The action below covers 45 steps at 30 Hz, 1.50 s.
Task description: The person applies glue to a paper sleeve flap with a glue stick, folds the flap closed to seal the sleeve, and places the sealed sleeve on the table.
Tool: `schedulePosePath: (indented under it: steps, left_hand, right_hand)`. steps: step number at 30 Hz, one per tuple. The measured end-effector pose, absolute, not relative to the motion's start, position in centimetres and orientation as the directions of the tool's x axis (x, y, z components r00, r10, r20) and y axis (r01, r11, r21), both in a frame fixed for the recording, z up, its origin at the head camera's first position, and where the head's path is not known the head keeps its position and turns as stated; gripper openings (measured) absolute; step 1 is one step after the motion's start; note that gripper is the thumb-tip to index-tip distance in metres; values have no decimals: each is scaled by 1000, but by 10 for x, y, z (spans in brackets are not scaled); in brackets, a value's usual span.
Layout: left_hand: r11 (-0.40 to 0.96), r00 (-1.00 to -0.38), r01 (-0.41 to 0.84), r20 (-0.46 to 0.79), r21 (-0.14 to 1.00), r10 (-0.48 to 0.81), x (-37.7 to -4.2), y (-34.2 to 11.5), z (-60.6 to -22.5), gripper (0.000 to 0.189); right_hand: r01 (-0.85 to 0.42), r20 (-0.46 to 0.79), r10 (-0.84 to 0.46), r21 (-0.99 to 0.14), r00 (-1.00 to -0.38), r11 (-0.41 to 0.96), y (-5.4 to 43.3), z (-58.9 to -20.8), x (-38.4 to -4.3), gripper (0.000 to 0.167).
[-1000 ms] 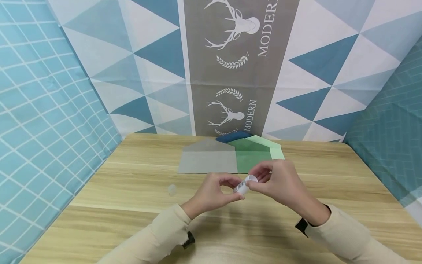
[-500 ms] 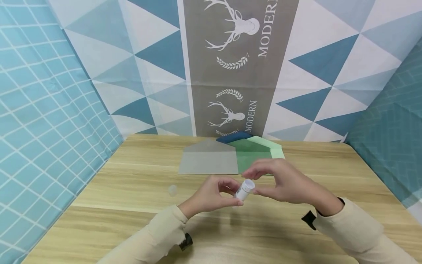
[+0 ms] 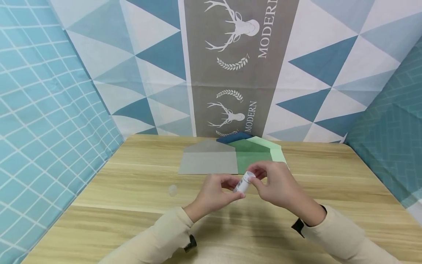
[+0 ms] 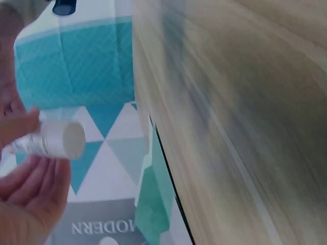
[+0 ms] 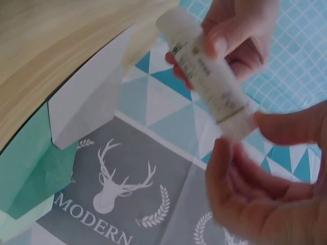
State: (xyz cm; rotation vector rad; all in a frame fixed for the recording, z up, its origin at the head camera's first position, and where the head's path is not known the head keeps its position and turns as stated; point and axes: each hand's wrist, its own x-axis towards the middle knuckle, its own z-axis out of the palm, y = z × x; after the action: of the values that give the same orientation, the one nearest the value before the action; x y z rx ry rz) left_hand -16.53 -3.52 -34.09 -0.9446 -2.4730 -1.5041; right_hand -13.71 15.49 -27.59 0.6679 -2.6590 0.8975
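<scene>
A white glue stick (image 3: 242, 184) is held tilted above the table between both hands, its printed label blurred. My left hand (image 3: 212, 192) pinches the lower part of the tube between thumb and fingers. At the upper end, the thumb and fingertips of my right hand (image 3: 280, 185) pinch the short end section. The right wrist view shows this section (image 5: 237, 122) beyond a thin seam around the tube, while the left hand (image 5: 248, 33) grips the body. In the left wrist view the tube's flat round end (image 4: 74, 140) faces the camera.
A small translucent round piece (image 3: 172, 190) lies on the wooden table (image 3: 132, 198) left of the hands. Behind the hands lie overlapping envelopes: a grey one (image 3: 207, 161), a green one (image 3: 247, 154), a pale green one (image 3: 277, 155) and a dark blue one (image 3: 232, 137).
Half a second ago the right hand's fingers were spread off the tube's end; now they pinch it again, as a second ago. The left hand keeps its hold, with the tube slightly raised.
</scene>
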Motion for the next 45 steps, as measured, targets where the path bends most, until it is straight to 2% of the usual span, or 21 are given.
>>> schedulePosePath:
  steps: [3, 6, 9, 13, 17, 22, 28, 32, 35, 39, 43, 45]
  left_hand:
    - [336, -799, 566, 400, 753, 449, -162, -32, -339, 25]
    - [326, -794, 559, 379, 763, 476, -161, -32, -337, 24]
    - [309, -793, 511, 302, 802, 528, -163, -37, -332, 24]
    - [270, -773, 420, 185, 867, 607, -167, -42, -324, 25]
    - [262, -756, 375, 130, 889, 641, -168, -42, -320, 26]
    - [327, -796, 367, 112, 871, 595, -165, -39, -322, 26]
    - [412, -839, 377, 117, 829, 532, -159, -33, -321, 25]
    - [420, -837, 381, 115, 824, 535, -158, -33, -323, 24]
    - [384, -817, 379, 110, 842, 566, -162, -38, -326, 25]
    - [293, -769, 367, 111, 883, 630, -169, -47, -331, 27]
    - [241, -723, 397, 139, 885, 677, -173, -51, -333, 30]
    - [239, -715, 415, 152, 878, 682, -173, -51, -333, 31]
  right_hand:
    - [-449, 345, -302, -530, -889, 719, 153, -274, -138, 3]
    - [-460, 313, -338, -544, -887, 702, 158, -271, -143, 4]
    - [-547, 313, -452, -556, -835, 626, 168, -268, -148, 16]
    - [-664, 330, -603, -566, -726, 489, 182, -264, -153, 34]
    - [-679, 313, -657, -599, -686, 424, 188, -265, -157, 23]
    - [-636, 270, -630, -607, -728, 476, 185, -271, -153, 15]
    - [-495, 180, -499, -606, -848, 623, 178, -276, -153, 7]
    - [-470, 161, -475, -592, -865, 654, 177, -282, -157, 10]
    - [-525, 193, -529, -605, -826, 599, 180, -283, -158, 16]
    - [-646, 279, -639, -611, -717, 457, 184, -282, -157, 30]
    - [-773, 378, -717, -528, -585, 352, 182, -282, -154, 24]
    - [-815, 410, -731, -465, -545, 346, 180, -282, -153, 21]
